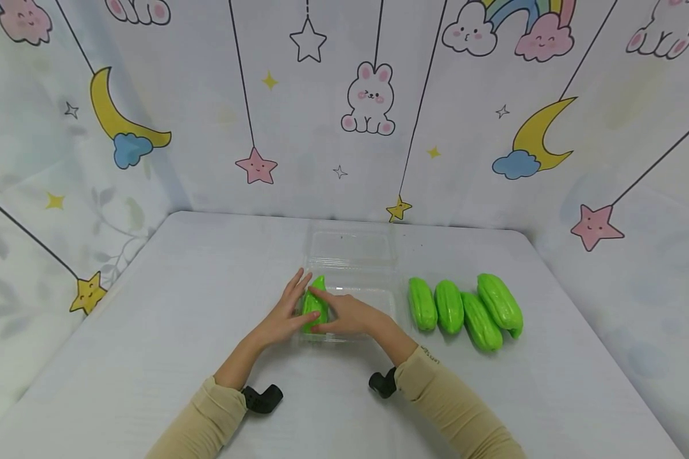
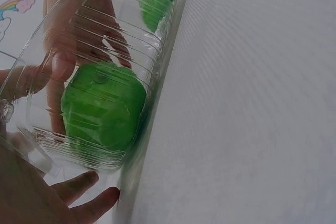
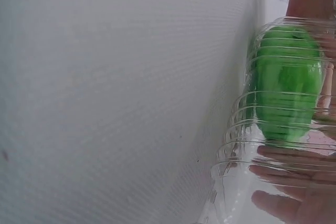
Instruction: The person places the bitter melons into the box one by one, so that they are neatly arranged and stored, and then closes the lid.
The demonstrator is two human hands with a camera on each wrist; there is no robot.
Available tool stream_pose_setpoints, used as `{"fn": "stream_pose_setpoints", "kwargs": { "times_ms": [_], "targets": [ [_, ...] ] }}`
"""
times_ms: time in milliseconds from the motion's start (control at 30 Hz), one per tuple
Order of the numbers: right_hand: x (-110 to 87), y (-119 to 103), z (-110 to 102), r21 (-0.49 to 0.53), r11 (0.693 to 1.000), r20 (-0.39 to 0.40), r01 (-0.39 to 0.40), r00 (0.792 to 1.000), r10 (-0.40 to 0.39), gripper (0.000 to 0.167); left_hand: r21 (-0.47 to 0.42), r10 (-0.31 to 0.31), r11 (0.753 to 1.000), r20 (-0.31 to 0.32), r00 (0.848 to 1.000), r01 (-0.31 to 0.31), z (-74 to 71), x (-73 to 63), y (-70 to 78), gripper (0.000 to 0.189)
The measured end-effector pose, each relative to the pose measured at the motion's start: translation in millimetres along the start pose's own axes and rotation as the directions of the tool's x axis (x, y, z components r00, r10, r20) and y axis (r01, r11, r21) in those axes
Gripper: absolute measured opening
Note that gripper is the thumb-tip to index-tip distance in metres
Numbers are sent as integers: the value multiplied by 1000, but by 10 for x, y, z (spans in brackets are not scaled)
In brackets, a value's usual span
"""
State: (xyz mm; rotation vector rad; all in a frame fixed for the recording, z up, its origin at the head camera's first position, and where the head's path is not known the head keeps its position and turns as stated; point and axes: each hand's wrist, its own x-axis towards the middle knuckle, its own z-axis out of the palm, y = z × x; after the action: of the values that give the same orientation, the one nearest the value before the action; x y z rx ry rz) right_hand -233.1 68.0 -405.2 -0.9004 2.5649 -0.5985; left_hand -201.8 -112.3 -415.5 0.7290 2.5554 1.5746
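Note:
One bright green, ridged, pepper-shaped vegetable (image 1: 314, 309) lies lengthwise at the left end of a clear plastic clamshell box (image 1: 373, 296). My right hand (image 1: 350, 313) reaches into the box and holds this vegetable, index finger near its far end and thumb near its front end. At the box's left side is my left hand (image 1: 284, 313), its fingers extended along the outside and its thumb across the vegetable. Through the ribbed wall, the left wrist view shows the green vegetable (image 2: 105, 106) beside the left thumb (image 2: 63, 65). Seen from the right wrist, the vegetable (image 3: 289, 82) stays inside the box.
Several more green vegetables (image 1: 449, 307) lie side by side on the white table (image 1: 149, 331), right of the box. The box's clear lid (image 1: 350, 247) lies folded back toward the rear edge. Behind hangs a patterned cloth (image 1: 321, 108).

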Motion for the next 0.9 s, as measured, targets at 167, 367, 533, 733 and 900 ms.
{"fn": "stream_pose_setpoints", "kwargs": {
  "times_ms": [167,367,533,733,900],
  "targets": [
    [-1,12,7,-4,1000,-4,-12,1000,12,83,21,10,1000,-18,1000,-9,50,53,-265,75],
    [-8,14,-10,-10,1000,-13,-17,1000,17,84,15,15,1000,-20,1000,-15,63,65,-354,77],
    [-37,17,-46,-6,1000,-27,-13,1000,13,85,18,18,1000,-23,1000,-17,62,64,-340,77],
    [-76,62,-93,-1,1000,-47,0,999,0,87,17,6,1000,-17,1000,-5,64,66,-336,77],
    [-110,91,-139,1,1000,-78,10,997,-10,88,2,5,1000,-6,1000,-5,36,33,-174,74]
  ]
}}
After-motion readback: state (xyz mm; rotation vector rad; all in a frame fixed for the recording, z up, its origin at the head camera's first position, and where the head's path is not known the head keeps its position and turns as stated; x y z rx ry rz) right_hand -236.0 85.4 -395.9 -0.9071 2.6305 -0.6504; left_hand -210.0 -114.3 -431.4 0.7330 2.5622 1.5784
